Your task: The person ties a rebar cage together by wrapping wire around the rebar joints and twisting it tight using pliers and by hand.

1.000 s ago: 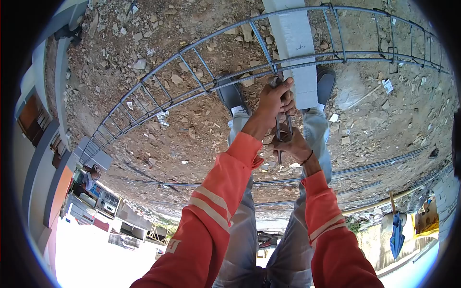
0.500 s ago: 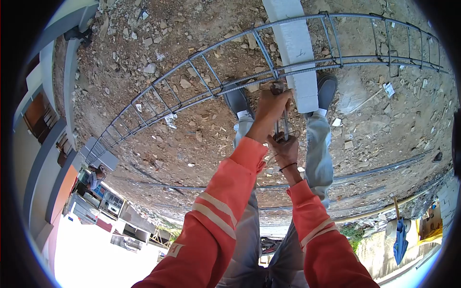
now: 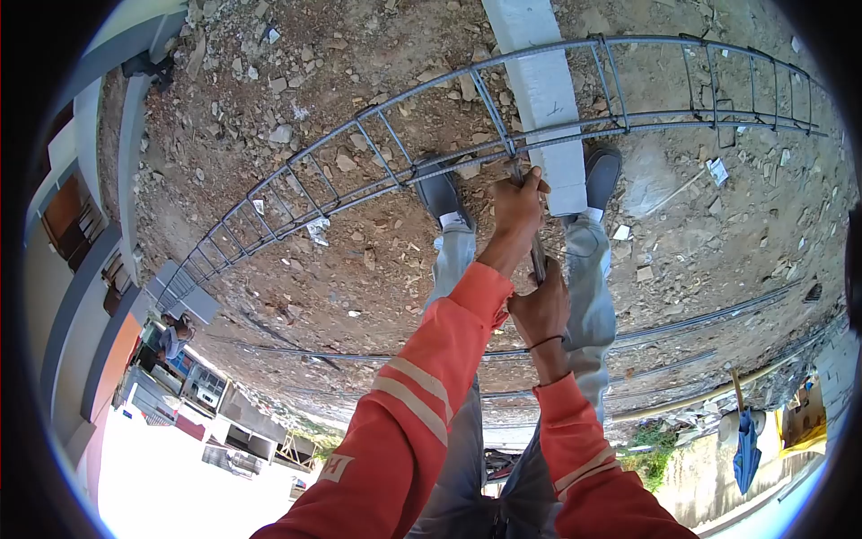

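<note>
A ladder-like steel rebar cage (image 3: pixel 491 110) curves across the upper view, crossing over a pale concrete beam (image 3: pixel 543 85). My left hand (image 3: pixel 518 214) is closed around the upper part of long-handled metal pincers (image 3: pixel 538 256), just below the cage's nearer bar. The jaws are mostly hidden by the fingers and appear to be at a stirrup joint. Lower down, my right hand (image 3: pixel 542 305) grips the handle ends. My shoes stand on either side of the beam's near end.
Rubble and stone chips cover the dirt ground (image 3: pixel 359 269). Loose rebar rods (image 3: pixel 682 325) lie behind my legs. A grey block (image 3: pixel 184 292) is under the cage's far left end, with a person (image 3: pixel 175 337) nearby. A blue umbrella (image 3: pixel 747 454) hangs at right.
The right hand has moved down and slightly right, and the pincer handles look closer together. The left hand has lowered a little. The cage appears shifted slightly down and left.
</note>
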A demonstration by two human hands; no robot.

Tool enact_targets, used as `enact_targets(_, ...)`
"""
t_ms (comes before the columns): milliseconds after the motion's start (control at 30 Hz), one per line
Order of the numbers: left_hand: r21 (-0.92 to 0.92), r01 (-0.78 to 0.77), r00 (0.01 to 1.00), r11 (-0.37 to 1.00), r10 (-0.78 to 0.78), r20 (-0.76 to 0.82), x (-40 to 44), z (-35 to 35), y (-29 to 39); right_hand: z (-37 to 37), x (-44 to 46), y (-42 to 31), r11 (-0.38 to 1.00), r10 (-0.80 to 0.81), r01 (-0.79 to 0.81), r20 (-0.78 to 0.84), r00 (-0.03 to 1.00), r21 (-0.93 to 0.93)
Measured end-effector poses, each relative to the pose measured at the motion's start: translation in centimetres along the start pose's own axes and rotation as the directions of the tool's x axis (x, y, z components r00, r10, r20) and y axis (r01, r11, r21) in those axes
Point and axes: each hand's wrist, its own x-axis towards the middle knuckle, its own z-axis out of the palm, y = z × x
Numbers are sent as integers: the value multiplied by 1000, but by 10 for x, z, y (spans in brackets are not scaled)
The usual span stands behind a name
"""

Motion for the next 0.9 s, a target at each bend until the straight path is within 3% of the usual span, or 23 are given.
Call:
enact_targets(33, 132, -78, 981, 988, 99, -165, -4, 7, 2, -1, -3, -4, 988, 10, -30, -133, 991, -150)
enact_targets(67, 324, -119, 915, 939, 230, -331, -10, 16, 4, -4, 2, -9, 985, 92, -102, -81, 992, -142)
enact_targets(100, 321, -126, 912, 938, 237, -333, -10, 18, 5, 3, 7, 1, 986, 83, -94, -81, 993, -140)
enact_targets(167, 650, -160, 770, 743, 506, -388, -11, 17, 2, 29, 14, 29, 994, 72, -74, -27, 997, -85)
enact_targets(200, 649, -157, 771, 745, 503, -391, -15, 13, 10, 34, 15, 27, 996, 87, -88, -15, 996, -11)
enact_targets(267, 642, -20, 989, 767, 110, -100, -26, -5, 41, 30, 20, 25, 989, 119, -126, 86, 989, 73)
enact_targets(300, 644, -20, 989, 765, 107, -97, -20, -18, 40, 28, 21, 24, 972, 141, -171, 184, 973, 159)
enact_targets(333, 418, 37, 981, 907, -113, 158, -5, -34, 34, 27, 20, 26, 960, 66, -125, 231, 971, 251)
enact_targets(367, 190, 179, 863, 965, -247, 441, 4, -45, 33, 25, 23, 27, 959, 68, -127, 230, 971, 254)
enact_targets(400, 281, 198, 830, 939, -313, 462, 4, -47, 40, 21, 27, 29, 817, 58, -363, 563, 825, 448)
enact_targets(433, 280, 200, 828, 939, -315, 465, 3, -43, 44, 13, 32, 36, 605, -63, -619, 806, 589, 500)
enact_targets(467, 136, 273, 761, 952, -300, 575, 1, -37, 47, -4, 41, 51, 250, -363, -872, 876, 318, 421)
enact_targets(500, 0, 353, 691, 935, -261, 674, 1, -33, 50, -8, 45, 59, 247, -362, -870, 874, 325, 426)
enact_targets(567, -73, 390, 738, 918, -264, 620, -3, -32, 42, -3, 48, 67, 185, -438, -913, 862, 256, 365)
enact_targets(600, -175, 376, 744, 910, -184, 642, 9, -41, 22, -2, 49, 66, 312, -266, -835, 885, 381, 453)
enact_targets(633, -274, 363, 746, 890, -101, 658, 8, -37, 23, -4, 47, 56, 313, -274, -833, 883, 381, 457)
enact_targets(667, -225, 263, 893, 938, -148, 426, 2, -28, 18, -7, 42, 49, 480, -235, -657, 806, 543, 582)
enact_targets(700, -225, 262, 891, 938, -146, 429, -2, -17, 19, -11, 36, 41, 633, -226, -437, 692, 685, 639)
enact_targets(733, -39, 86, 989, 996, -80, 125, -5, -6, 18, -16, 28, 33, 682, -200, -367, 643, 739, 633)
enact_targets(767, 196, -30, 984, 980, 64, -168, -9, 5, 17, -20, 20, 25, 730, -172, -300, 591, 788, 613)
enact_targets(800, 338, -75, 906, 938, 206, -370, -14, 23, 18, -26, 11, 11, 946, -11, -116, 386, 922, 303)
enact_targets(833, 336, -74, 906, 939, 204, -371, -14, 26, 16, -30, 7, 5, 994, 32, -21, 105, 994, -105)
enact_targets(900, 626, 76, 773, 776, 351, -529, -13, 32, 17, -22, 11, 14, 994, -27, 34, 67, 997, -102)
